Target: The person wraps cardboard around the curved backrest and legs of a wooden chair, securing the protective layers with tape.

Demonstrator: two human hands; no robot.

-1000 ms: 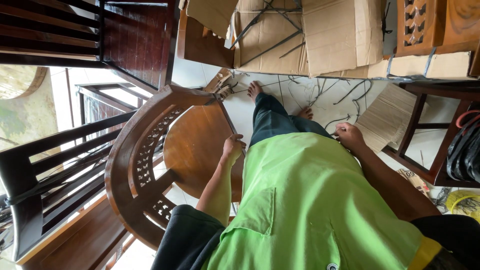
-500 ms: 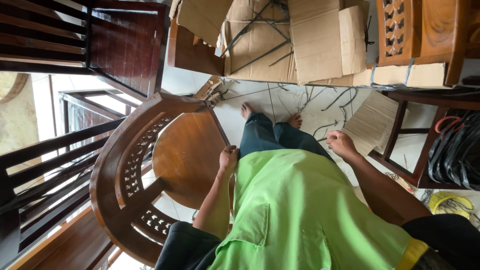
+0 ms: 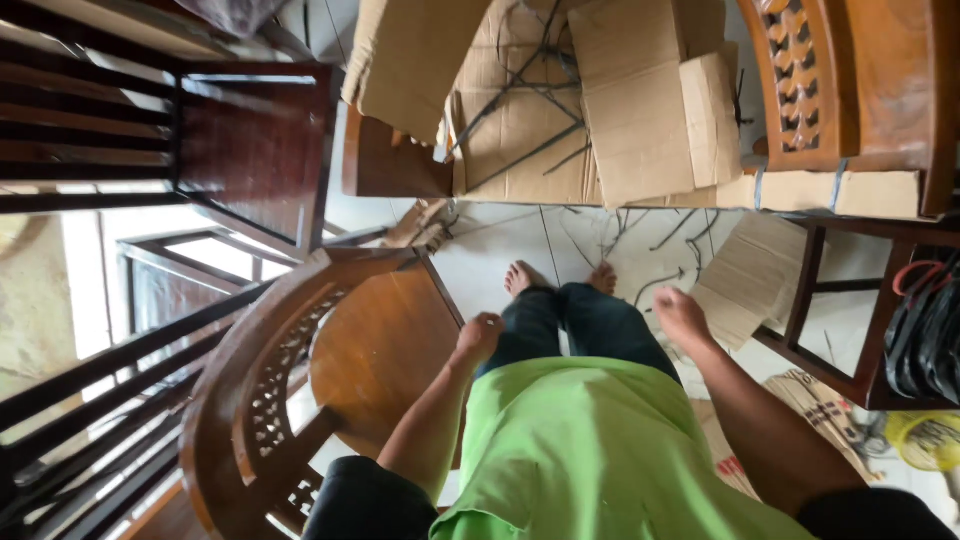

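Note:
I look down my own body: green shirt [image 3: 600, 450], dark jeans and bare feet [image 3: 560, 278] on a white tiled floor. My left hand [image 3: 478, 335] is curled into a loose fist beside the edge of the seat of a round-backed, carved brown wooden chair [image 3: 370, 350]. I cannot tell whether it touches the seat. My right hand [image 3: 682, 315] hangs by my right thigh with its fingers closed, and nothing shows in it.
Flattened cardboard sheets [image 3: 600, 110] with black straps lie ahead of my feet. Dark wooden chairs [image 3: 250, 150] stand at the left, another carved chair [image 3: 850, 80] at the top right. A wooden frame [image 3: 830, 310], black coiled cable [image 3: 925, 340] and a yellow object [image 3: 925, 440] are on the right.
The view has moved towards the cardboard, and the carved chair now sits lower and further left. Both hands stay at my sides, fingers closed.

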